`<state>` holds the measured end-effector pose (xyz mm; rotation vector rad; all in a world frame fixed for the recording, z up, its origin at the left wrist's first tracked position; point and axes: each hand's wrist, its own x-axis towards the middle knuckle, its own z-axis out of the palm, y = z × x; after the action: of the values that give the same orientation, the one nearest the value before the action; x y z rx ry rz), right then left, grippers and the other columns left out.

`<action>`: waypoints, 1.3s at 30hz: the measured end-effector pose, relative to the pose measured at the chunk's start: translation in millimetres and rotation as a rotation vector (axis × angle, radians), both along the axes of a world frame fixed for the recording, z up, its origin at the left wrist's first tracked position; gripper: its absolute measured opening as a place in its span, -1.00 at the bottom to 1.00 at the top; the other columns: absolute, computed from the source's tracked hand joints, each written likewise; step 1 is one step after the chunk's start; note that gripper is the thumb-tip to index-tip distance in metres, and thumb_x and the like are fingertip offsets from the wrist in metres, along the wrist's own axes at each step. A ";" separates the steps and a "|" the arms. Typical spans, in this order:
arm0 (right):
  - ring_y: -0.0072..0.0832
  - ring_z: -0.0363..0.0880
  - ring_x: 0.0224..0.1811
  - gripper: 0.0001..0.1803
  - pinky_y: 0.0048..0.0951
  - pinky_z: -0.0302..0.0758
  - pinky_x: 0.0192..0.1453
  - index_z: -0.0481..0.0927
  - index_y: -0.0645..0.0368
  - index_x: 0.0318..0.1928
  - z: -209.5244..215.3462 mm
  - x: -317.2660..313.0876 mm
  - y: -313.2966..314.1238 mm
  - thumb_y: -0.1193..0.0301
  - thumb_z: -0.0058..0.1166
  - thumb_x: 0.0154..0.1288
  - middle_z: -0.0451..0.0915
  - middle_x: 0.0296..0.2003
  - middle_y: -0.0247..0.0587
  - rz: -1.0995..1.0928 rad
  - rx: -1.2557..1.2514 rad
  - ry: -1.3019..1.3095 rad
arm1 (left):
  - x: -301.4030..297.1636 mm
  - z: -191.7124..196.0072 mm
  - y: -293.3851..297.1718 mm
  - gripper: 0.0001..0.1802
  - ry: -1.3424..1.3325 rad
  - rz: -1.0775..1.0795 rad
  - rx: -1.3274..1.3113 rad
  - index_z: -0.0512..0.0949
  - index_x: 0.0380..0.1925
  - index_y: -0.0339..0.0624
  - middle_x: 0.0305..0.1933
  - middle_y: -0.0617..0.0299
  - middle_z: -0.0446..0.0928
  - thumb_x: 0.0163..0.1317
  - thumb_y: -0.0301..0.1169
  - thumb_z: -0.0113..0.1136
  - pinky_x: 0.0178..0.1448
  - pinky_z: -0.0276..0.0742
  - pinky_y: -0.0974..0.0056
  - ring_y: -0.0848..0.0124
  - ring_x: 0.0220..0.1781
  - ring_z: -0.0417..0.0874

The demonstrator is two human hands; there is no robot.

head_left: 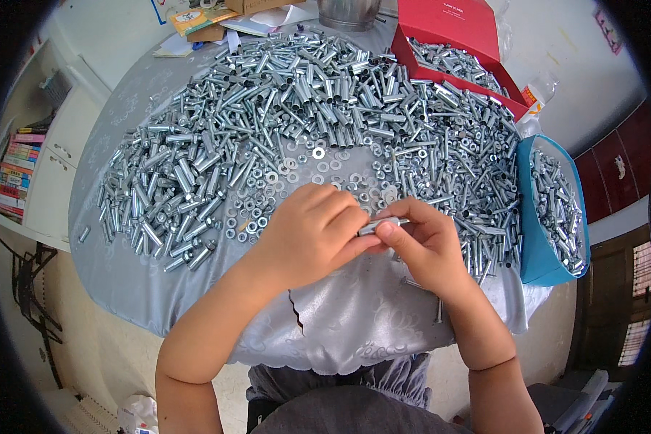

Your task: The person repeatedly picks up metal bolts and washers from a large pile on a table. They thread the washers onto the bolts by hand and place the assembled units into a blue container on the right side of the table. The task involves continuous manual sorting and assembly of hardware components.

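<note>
Between my two hands is a silvery bolt with a metal sleeve (379,226), held level above the near middle of the table. My left hand (307,235) is closed round its left end, its fingers curled and hiding that end. My right hand (432,249) pinches the other end between thumb and forefinger. Just beyond my hands lie loose flat washers (318,153) and, left of them, hex nuts (242,236). Two loose bolts (439,311) lie by my right wrist.
A broad heap of metal sleeves and bolts (282,87) covers the grey tablecloth (188,289). An open red box (441,29) and a blue bin (539,253), both filled with hardware, stand right. A metal bucket (349,13) and papers (260,23) are at the back.
</note>
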<state>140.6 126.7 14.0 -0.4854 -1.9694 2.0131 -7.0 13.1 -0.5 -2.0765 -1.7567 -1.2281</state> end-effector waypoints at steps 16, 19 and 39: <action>-0.32 0.50 -0.46 -0.82 -0.37 0.44 -0.41 0.62 0.19 -0.30 28.9 -4.9 -12.5 0.46 0.20 0.02 0.53 -0.46 -0.18 0.108 0.929 0.089 | -29.4 7.2 -12.7 -0.59 -0.960 0.057 -0.003 0.26 -0.58 -0.21 -0.60 0.32 0.20 0.34 -0.13 -0.23 -0.41 0.17 0.39 0.52 -0.54 0.21; -0.28 0.48 -0.47 -0.84 -0.34 0.44 -0.42 0.63 0.16 -0.34 32.3 -21.7 -10.6 0.47 0.20 -0.01 0.53 -0.45 -0.19 0.235 1.082 0.074 | -46.8 11.1 -12.1 -0.56 -1.062 0.161 0.156 0.20 -0.63 -0.12 -0.63 0.35 0.19 0.33 -0.07 -0.22 -0.41 0.20 0.41 0.56 -0.56 0.22; -0.28 0.50 -0.36 -0.91 -0.31 0.44 -0.26 0.63 0.11 -0.45 3.7 -84.5 -20.7 0.41 0.13 -0.01 0.47 -0.50 -0.26 0.416 1.271 -0.060 | -57.4 2.1 -10.6 -0.60 -1.187 0.115 0.320 0.28 -0.59 -0.17 -0.62 0.44 0.14 0.34 -0.15 -0.21 -0.49 0.06 0.42 0.63 -0.55 0.10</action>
<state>56.1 106.0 17.7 0.1932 -2.9795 0.5082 -64.4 2.5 1.6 -1.0134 -1.7169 -2.7732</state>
